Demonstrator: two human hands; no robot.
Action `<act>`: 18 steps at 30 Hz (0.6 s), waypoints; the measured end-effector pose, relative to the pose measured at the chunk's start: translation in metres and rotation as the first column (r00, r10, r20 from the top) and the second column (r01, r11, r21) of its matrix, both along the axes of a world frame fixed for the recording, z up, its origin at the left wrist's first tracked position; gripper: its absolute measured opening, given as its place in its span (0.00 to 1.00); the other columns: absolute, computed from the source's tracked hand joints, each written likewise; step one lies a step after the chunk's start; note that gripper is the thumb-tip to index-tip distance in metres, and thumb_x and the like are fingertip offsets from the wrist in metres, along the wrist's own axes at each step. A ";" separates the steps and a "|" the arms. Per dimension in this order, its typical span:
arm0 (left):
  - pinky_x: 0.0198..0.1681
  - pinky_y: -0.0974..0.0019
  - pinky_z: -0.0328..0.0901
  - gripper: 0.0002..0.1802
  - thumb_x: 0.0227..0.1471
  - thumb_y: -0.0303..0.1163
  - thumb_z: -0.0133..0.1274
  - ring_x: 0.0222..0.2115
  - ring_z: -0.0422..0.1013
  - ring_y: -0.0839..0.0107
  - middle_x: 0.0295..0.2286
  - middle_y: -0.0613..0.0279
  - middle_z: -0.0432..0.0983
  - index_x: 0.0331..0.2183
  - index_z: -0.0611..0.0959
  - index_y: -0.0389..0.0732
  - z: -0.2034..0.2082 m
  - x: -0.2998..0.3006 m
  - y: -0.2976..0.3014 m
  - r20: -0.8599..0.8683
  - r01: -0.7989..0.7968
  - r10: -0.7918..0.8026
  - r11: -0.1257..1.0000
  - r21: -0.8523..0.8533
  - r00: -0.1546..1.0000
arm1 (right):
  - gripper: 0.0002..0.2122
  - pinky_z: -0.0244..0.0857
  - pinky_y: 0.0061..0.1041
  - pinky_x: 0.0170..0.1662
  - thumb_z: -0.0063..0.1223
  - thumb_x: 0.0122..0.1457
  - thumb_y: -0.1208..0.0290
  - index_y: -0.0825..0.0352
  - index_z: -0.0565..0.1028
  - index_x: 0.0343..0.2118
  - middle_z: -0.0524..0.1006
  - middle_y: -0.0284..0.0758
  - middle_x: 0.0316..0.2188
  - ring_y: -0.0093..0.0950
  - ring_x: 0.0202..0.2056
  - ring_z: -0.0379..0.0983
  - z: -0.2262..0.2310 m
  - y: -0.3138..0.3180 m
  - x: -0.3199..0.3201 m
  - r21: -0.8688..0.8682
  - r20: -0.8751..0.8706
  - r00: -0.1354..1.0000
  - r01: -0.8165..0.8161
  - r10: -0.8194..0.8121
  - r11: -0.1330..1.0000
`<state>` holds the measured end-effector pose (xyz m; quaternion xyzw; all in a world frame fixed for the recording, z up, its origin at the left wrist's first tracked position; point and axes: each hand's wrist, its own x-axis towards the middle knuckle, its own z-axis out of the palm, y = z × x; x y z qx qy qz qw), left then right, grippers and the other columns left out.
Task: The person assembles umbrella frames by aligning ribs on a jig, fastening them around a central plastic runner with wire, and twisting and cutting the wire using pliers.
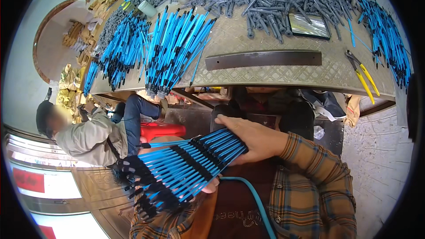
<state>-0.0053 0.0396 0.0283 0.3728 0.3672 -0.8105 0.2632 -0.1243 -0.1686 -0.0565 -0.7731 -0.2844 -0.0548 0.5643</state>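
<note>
A wide bundle of thin blue rods with black fittings lies across my lap, fanned out toward the left. Its narrower right end rests against my right hand, whose thumb and palm wrap round the rod ends. From underneath, my left hand supports the bundle; some fingertips show at its lower edge, and the rods hide the rest. The black tips at the left end are smeared by motion.
On the table ahead are more blue rod bundles, a heap of grey plastic pieces, a dark metal bar and yellow-handled cutters. A person sits at the left by a red stool. A teal tube crosses my lap.
</note>
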 end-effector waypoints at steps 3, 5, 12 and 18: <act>0.53 0.50 0.57 0.26 0.59 0.37 0.33 0.53 0.56 0.52 0.53 0.44 0.55 0.55 0.53 0.34 -0.001 0.018 0.019 0.111 0.027 -0.007 0.984 -0.178 0.994 | 0.40 0.49 0.38 0.57 0.60 0.44 0.54 0.76 0.55 0.54 0.58 0.52 0.53 0.48 0.55 0.55 -0.032 -0.007 -0.006 -0.034 -0.088 0.996 0.020 -0.023 0.999; 0.53 0.51 0.57 0.25 0.58 0.36 0.34 0.53 0.57 0.53 0.52 0.45 0.56 0.54 0.55 0.34 0.007 0.024 0.023 0.210 0.042 0.020 0.957 -0.288 0.978 | 0.40 0.48 0.38 0.58 0.59 0.45 0.52 0.77 0.56 0.53 0.57 0.52 0.54 0.47 0.56 0.53 -0.038 -0.008 -0.008 -0.133 -0.030 1.000 0.004 -0.009 0.991; 0.52 0.56 0.59 0.22 0.56 0.32 0.39 0.50 0.61 0.58 0.50 0.48 0.61 0.51 0.62 0.34 0.022 0.032 -0.007 0.488 0.175 0.189 0.777 -0.605 0.852 | 0.41 0.44 0.36 0.59 0.53 0.47 0.44 0.74 0.55 0.55 0.50 0.50 0.58 0.43 0.59 0.47 -0.025 -0.004 -0.008 0.098 0.075 0.990 -0.129 0.122 0.987; 0.51 0.59 0.60 0.19 0.54 0.29 0.43 0.48 0.64 0.62 0.48 0.51 0.65 0.48 0.68 0.34 0.014 0.018 -0.043 0.607 0.405 0.410 0.480 -0.779 0.681 | 0.34 0.42 0.32 0.60 0.39 0.56 0.46 0.68 0.52 0.58 0.55 0.44 0.57 0.37 0.58 0.51 -0.020 -0.009 -0.003 0.463 -0.109 0.961 -0.176 0.253 0.869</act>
